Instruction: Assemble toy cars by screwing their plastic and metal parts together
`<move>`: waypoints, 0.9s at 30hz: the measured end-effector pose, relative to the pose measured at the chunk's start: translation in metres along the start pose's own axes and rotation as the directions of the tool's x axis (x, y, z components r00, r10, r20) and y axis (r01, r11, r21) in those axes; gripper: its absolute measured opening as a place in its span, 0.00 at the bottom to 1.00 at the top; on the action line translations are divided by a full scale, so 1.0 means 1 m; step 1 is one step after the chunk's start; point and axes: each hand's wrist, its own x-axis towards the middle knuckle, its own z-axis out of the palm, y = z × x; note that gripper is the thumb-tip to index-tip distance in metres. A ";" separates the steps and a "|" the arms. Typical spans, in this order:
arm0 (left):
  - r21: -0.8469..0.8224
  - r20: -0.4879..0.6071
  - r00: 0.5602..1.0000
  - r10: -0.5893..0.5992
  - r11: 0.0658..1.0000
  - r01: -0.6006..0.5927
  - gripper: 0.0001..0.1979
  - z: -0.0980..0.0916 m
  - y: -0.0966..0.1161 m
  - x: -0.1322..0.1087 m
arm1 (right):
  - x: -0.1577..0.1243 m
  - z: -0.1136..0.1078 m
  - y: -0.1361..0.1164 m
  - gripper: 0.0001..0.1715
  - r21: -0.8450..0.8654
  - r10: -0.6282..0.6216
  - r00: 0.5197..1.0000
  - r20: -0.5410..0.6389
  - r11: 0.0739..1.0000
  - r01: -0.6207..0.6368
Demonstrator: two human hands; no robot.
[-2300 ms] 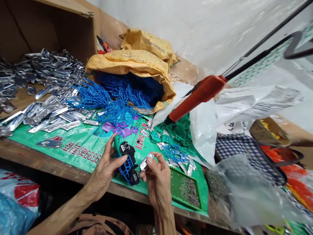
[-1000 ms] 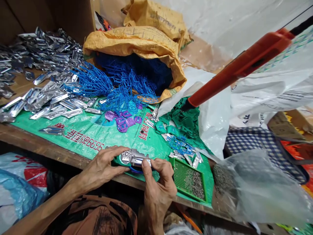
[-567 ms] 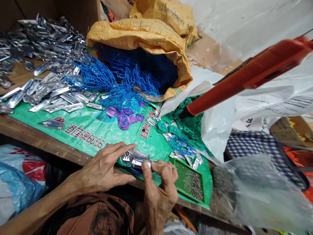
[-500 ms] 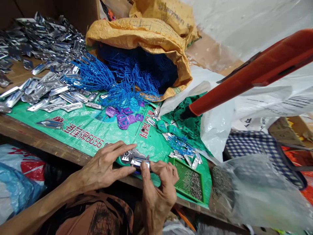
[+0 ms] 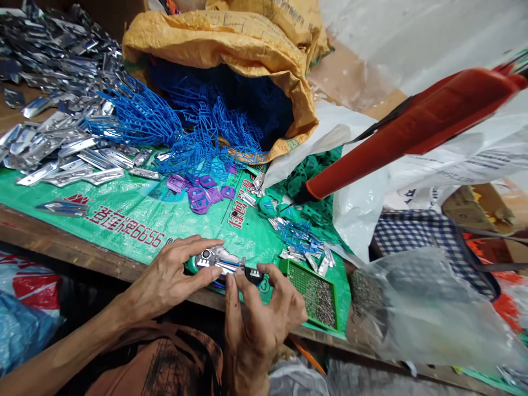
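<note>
Near the table's front edge is a small toy-like plastic assembly (image 5: pixel 208 257), with a green end, dark discs with white lettering and a shiny silver piece (image 5: pixel 226 266) along its middle. My left hand (image 5: pixel 171 272) is closed around its left end, thumb below and fingers above. My right hand (image 5: pixel 264 305) grips the right end, its thumb and a finger pressed on the silver piece. The assembly's underside is hidden by my hands. Just right of my right hand stands a green mesh tray (image 5: pixel 336 300) of small metal screws.
A red power screwdriver (image 5: pixel 383 143) slants in from the right, tip over green plastic parts (image 5: pixel 313 170). Behind lie an orange woven sack (image 5: pixel 231 41) spilling blue plastic frames (image 5: pixel 206 132), purple pieces (image 5: pixel 200 198), and a heap of silver parts (image 5: pixel 66 132) at left.
My right thumb and fingers have shifted on the assembly, so its dark lettered right end now shows. The whole view has moved slightly; the left hand keeps its hold.
</note>
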 end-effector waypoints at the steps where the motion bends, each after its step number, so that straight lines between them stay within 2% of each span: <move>1: 0.001 0.001 1.000 -0.007 1.000 0.007 0.19 0.000 0.000 0.000 | -0.001 0.001 0.001 0.01 0.007 0.002 1.000 0.005 1.000 -0.002; 8: -0.019 0.033 0.999 -0.043 0.999 0.044 0.20 -0.003 0.003 0.007 | -0.004 0.008 0.014 0.10 0.355 -0.013 0.997 0.076 0.935 -0.015; 14: -0.037 0.057 0.998 -0.029 0.999 0.031 0.16 -0.003 0.001 0.009 | 0.004 0.011 0.021 0.07 0.477 -0.014 0.991 0.134 0.877 -0.052; 17: 0.070 -0.055 0.996 0.075 0.995 -0.071 0.17 0.001 0.003 0.006 | 0.007 0.011 0.022 0.05 0.507 -0.007 0.989 0.149 0.859 -0.070; 19: 0.186 -0.115 0.973 0.200 0.967 -0.177 0.19 0.003 0.003 0.005 | 0.009 0.010 0.021 0.05 0.524 -0.003 0.988 0.156 0.848 -0.080; 21: 0.233 -0.078 0.947 0.312 0.929 -0.287 0.19 0.004 0.000 0.004 | 0.011 0.008 0.020 0.05 0.541 0.006 0.981 0.193 0.834 -0.112; 23: 0.180 -0.025 0.931 0.364 0.918 -0.354 0.16 0.006 -0.007 0.005 | 0.011 0.006 0.017 0.06 0.554 0.030 0.972 0.233 0.817 -0.158; 27: 0.110 -0.041 0.932 0.361 0.928 -0.355 0.12 0.007 -0.025 0.009 | 0.010 0.005 0.014 0.08 0.567 0.071 0.962 0.263 0.796 -0.213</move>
